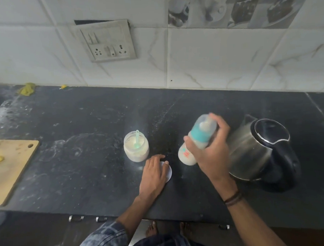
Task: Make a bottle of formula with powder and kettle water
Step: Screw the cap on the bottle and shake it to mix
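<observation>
Leaking is looking like the main danger. The bottle [199, 135] is being held tilted above the counter [85, 163], its top leaning up and away and milky liquid sitting in its lower end. If the teal collar is not screwed fully home, any shaking is going to throw formula over the dark stone. The picture is blurring around the cap, so I cannot be sure how well it is seated.

The kettle [255, 148] is standing just beside the knuckles on the right. A wide swing could be knocking against its steel wall, which may be hot. The powder jar [136, 150] is standing open to the left with the scoop [137, 137] propped inside, so a splash or a stray elbow could be wetting or tipping the powder.

The right hand [210, 156] is wrapping around the bottle's middle, fingers curling over the collar and clamping it firmly, with the bottle held clear of the counter. The left hand [154, 172] is lying flat, fingers straight and relaxed. It is resting on the white lid [169, 172], which is sitting on the counter just in front of the jar. It is gripping nothing and only covering the lid.
</observation>
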Available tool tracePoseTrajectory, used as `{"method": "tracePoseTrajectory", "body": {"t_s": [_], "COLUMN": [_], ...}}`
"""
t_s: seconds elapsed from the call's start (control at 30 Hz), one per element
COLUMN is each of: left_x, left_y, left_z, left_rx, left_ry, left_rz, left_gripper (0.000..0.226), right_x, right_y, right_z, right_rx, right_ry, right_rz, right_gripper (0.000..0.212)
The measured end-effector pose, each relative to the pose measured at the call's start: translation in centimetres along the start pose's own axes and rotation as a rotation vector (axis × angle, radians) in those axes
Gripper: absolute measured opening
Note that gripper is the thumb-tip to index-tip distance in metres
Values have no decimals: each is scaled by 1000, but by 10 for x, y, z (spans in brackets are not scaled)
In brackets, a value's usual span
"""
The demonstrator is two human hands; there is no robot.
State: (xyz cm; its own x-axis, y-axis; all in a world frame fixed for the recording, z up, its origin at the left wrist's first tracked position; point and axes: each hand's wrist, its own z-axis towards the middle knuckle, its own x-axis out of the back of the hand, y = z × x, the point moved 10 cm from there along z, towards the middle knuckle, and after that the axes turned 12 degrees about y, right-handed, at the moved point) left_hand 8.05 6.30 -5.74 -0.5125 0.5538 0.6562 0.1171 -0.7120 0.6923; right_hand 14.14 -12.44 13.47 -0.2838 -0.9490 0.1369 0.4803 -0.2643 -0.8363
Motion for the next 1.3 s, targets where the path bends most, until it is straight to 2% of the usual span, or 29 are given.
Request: {"method": "tracePoseTrajectory", "body": {"t_s": [0.1, 0.17, 0.23, 0.33, 0.4, 0.63, 0.8, 0.9, 1.07, 1.13, 1.17, 1.27, 1.3], "left_x": [2, 3, 3, 2, 0, -1, -2, -1, -1, 0, 0, 0, -1], "left_y": [2, 5, 7, 3, 1, -2, -4, -4, -2, -2, -3, -2, -1], "left_z": [1, 1, 1, 1, 1, 1, 2, 1, 1, 1, 1, 1, 1], "left_rx": [0, -30, -58, -26, -14, 3, 26, 27, 20, 22, 24, 29, 20], "left_ry": [10, 23, 30, 19, 17, 9, 8, 12, -4, -8, -8, -10, -10], "left_rz": [10, 27, 38, 28, 32, 26, 20, 16, 15, 16, 12, 7, 13], "left_gripper": [25, 22, 20, 24, 25, 27, 26, 25, 28, 28, 29, 28, 28], "right_x": [2, -3, -18, -34, -37, -33, -29, -35, -41, -34, -24, 28, 42], "right_y": [18, 31, 53, 84, 96, 108, 121, 122, 99, 74, 52, -17, -27], "right_z": [-10, -17, -26, -48, -58, -75, -76, -75, -62, -43, -30, -2, 3], "right_rx": [34, 36, -16, 31, 61, 34, -135, -116, 63, 122, 173, 378, 365], "right_ry": [35, 20, -99, -283, -337, -334, -342, -352, -346, -276, -186, 203, 315], "right_rz": [28, -82, -216, -386, -446, -449, -396, -407, -447, -360, -277, -105, -63], "right_gripper": [83, 87, 88, 83, 79, 89, 118, 116, 102, 99, 95, 88, 88]}}
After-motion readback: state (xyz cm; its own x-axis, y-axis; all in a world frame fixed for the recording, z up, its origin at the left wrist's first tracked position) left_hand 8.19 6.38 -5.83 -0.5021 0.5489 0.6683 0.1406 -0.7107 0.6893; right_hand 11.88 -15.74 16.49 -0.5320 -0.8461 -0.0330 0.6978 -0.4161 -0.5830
